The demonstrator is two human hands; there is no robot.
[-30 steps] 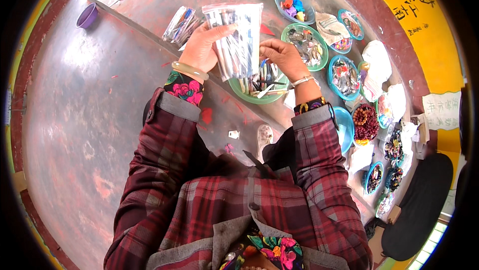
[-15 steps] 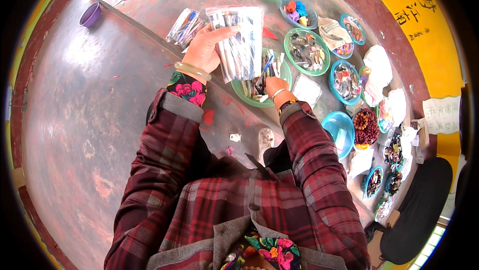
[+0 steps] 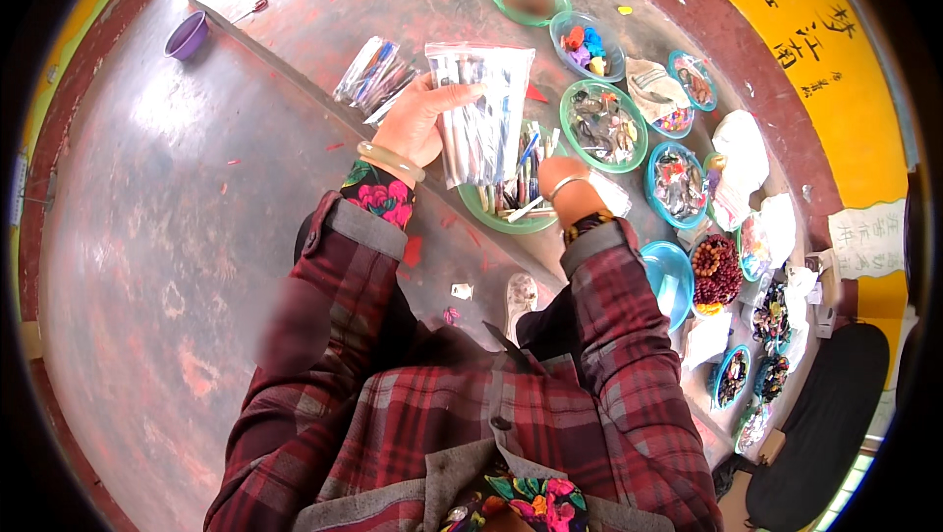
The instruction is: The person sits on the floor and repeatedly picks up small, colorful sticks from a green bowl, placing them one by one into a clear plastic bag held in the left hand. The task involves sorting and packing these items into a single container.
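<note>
My left hand (image 3: 420,121) holds up a clear plastic bag (image 3: 483,112) with several pens inside. Behind and below the bag sits a green bowl (image 3: 511,221) holding more pens. My right hand (image 3: 562,181) reaches down into that bowl; its fingers are hidden behind the bag and the wrist, so I cannot see what they hold. A pale bangle circles my left wrist and a thin bracelet my right.
Another filled clear bag (image 3: 371,75) lies on the floor to the left. Several green and blue bowls of small items (image 3: 601,125) arc to the right, with a dark bead bowl (image 3: 717,275), an empty blue bowl (image 3: 666,275) and a purple cup (image 3: 187,37) far left.
My right hand dropped from beside the bag down into the green bowl. The left hand and bag stayed almost in place.
</note>
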